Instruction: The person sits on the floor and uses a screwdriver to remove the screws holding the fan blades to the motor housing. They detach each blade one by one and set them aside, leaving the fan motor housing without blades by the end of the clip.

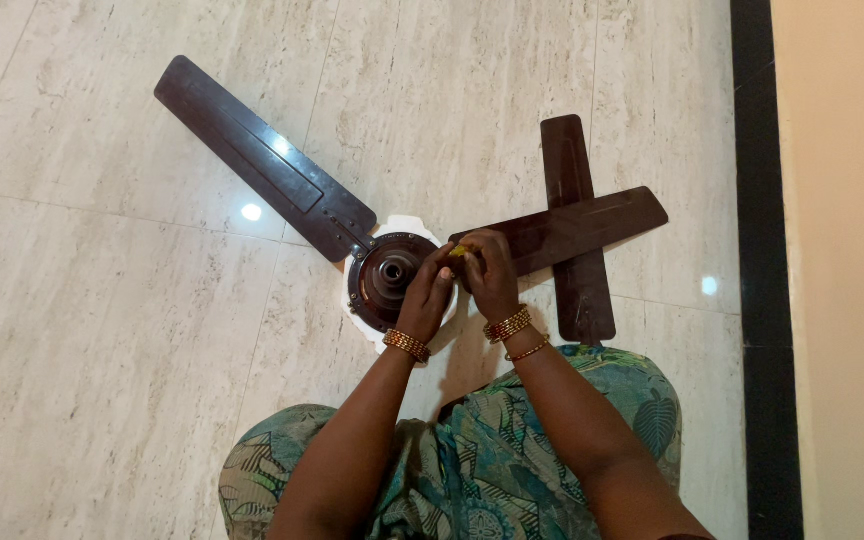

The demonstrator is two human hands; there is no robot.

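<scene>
While our left hand [424,297] rests on the fan hub [389,278], our right hand [488,275] pinches a small yellow tool [459,251]. We cannot tell the left's grip.

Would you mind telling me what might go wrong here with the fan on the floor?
The right hand works a small yellow-tipped thing at the fan motor; it may slip toward the left hand beside it. The loose blade lying crosswise under the near blade could get scratched or shift.
</scene>
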